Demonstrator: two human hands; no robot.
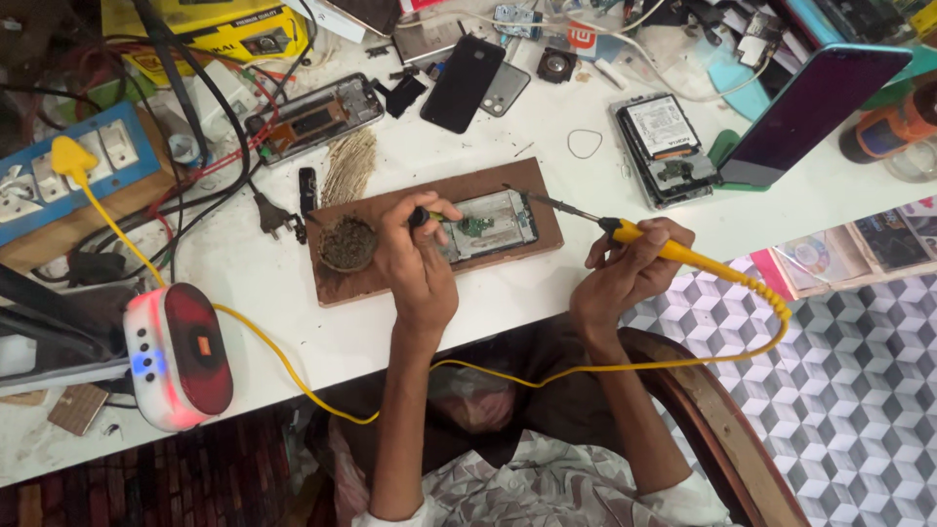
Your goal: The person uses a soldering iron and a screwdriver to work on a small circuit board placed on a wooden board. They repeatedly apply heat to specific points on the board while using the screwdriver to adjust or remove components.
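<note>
An opened phone with bare circuitry lies on a brown wooden board. My left hand rests on the board and pinches a small dark-handled tool whose tip touches the phone's left end. My right hand grips a yellow soldering iron; its thin metal tip points left, over the board's upper right corner, just off the phone. A yellow cord runs from the iron across my lap. A round tin of dark paste sits on the board's left end.
On the white table lie another opened phone, a black phone, a phone with its battery showing and a purple-backed one on a green stand. A blue socket board and red-white speaker stand left. A chair arm is by my right.
</note>
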